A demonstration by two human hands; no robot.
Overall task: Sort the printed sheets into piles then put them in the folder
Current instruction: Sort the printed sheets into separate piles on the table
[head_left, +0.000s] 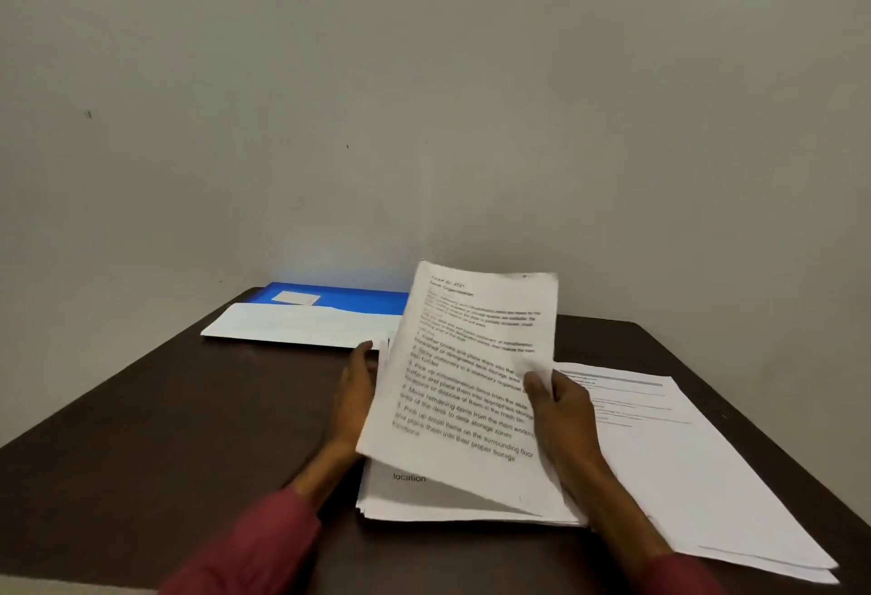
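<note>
A dark brown desk (165, 429) stands against a plain pale wall (424, 99). Near the middle of the desk lies a thick stack of printed sheets (424, 495), its edges slightly uneven. The right hand (563, 410) holds a lifted sheet (466, 359) above this stack. The thumb presses on the printed face near the sheet's right edge, and the other fingers are hidden behind the paper, so the hand pinches it. The sheet is tilted up, its far edge raised toward the wall and its near right corner down by the stack. It carries a heading and numbered lines of text, too blurred to read in full.

The left hand (356, 392) lies at the stack's left edge with its fingers straight and pointing away, partly covered by the lifted sheet and gripping nothing that can be seen. Both arms wear maroon sleeves (254, 542).

To the right of the stack, partly under the right forearm, a second pile of printed sheets (683, 467) lies flat, reaching toward the desk's near right edge. At the far left, against the wall, a blue folder (358, 297) with a small white label (296, 298) lies flat. A third white pile (301, 326) lies over its near edge.
</note>
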